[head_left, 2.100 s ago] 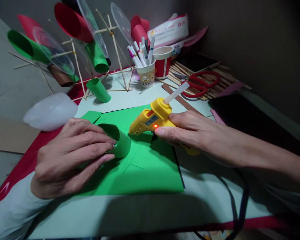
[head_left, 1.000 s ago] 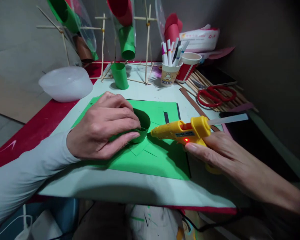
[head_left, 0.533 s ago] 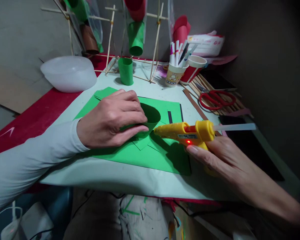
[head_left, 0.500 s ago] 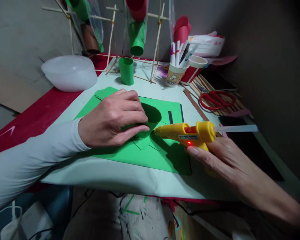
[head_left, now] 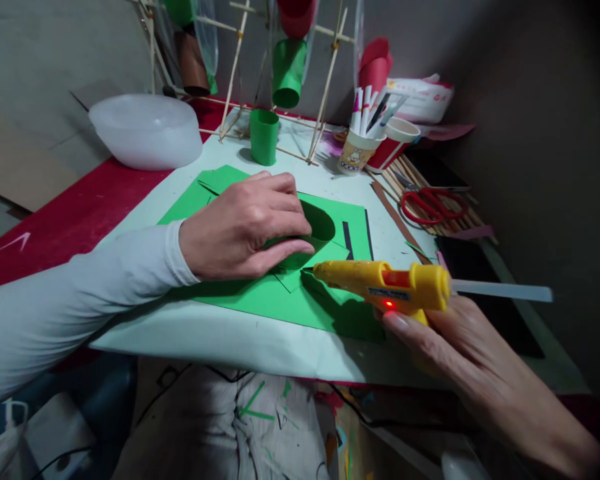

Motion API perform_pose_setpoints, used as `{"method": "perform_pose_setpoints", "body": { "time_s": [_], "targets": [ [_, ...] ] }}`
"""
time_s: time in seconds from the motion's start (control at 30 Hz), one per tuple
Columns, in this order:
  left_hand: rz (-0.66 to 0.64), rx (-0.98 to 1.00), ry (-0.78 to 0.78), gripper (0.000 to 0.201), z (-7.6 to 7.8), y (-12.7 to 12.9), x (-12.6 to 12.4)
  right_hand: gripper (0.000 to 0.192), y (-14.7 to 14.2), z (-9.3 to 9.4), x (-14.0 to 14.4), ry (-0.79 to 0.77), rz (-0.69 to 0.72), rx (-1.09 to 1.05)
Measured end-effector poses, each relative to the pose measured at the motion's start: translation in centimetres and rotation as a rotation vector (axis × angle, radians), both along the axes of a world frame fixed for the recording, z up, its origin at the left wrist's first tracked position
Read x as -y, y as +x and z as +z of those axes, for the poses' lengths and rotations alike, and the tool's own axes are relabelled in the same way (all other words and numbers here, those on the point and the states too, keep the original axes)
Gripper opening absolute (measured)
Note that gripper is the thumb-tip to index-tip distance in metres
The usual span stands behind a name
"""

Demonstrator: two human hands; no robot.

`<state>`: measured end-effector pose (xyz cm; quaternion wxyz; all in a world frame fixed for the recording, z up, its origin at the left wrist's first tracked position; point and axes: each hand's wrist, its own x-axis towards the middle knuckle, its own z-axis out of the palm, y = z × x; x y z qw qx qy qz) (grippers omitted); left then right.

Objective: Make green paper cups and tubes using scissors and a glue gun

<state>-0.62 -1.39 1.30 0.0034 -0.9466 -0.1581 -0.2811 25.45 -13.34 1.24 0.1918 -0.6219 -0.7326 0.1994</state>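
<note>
Pressing down on a rolled green paper tube [head_left: 314, 230], the left hand [head_left: 245, 227] closes its grip around it on the green sheet [head_left: 260, 300], open end facing right. Right hand [head_left: 455, 353] holds one yellow glue gun [head_left: 380, 285], grip closed on its handle, nozzle just right of the tube, not touching. Surface [head_left: 220, 340] back: two paper cups, one cartoon cup [head_left: 354, 157] holding markers, one red-white cup [head_left: 397, 141], contents unclear. One red scissors [head_left: 433, 205]. One white bowl [head_left: 147, 130], upside down.
</note>
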Motion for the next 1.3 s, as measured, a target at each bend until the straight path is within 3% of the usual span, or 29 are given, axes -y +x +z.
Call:
{"method": "perform_pose_setpoints", "body": {
  "time_s": [0.13,0.27,0.37,0.47,0.57,0.7,0.93,1.3],
  "targets": [
    [-0.008,0.055,-0.027,0.022,-0.1,0.0,0.0,0.066,0.1,-0.3,1.2,0.108,-0.073,-0.010],
    [0.004,0.154,-0.109,0.017,0.5,-0.4,0.2,0.054,0.5,-1.0,2.6,0.099,-0.086,-0.035],
    [-0.062,0.201,-0.099,0.016,1.5,-1.0,-0.2,0.050,0.4,-1.4,3.2,0.102,-0.094,-0.083],
    [-0.135,0.101,-0.084,0.018,2.3,-1.8,-1.2,0.050,-0.3,-1.2,3.2,0.115,-0.088,-0.127],
    [-0.150,-0.001,-0.167,0.019,2.6,-2.5,-2.2,0.046,-1.4,-0.8,2.9,0.113,-0.045,-0.167],
    [-0.123,0.005,-0.203,0.021,2.1,-2.7,-2.7,0.037,-2.2,-0.9,2.4,0.111,-0.002,-0.155],
    [-0.069,0.012,-0.059,0.026,1.2,-2.1,-2.1,0.039,-2.0,-0.9,2.4,0.091,0.021,-0.143],
    [-0.019,0.066,-0.100,0.027,-0.1,-1.0,-2.4,0.042,-1.4,-1.2,2.1,0.096,-0.061,-0.151]
  ]
}}
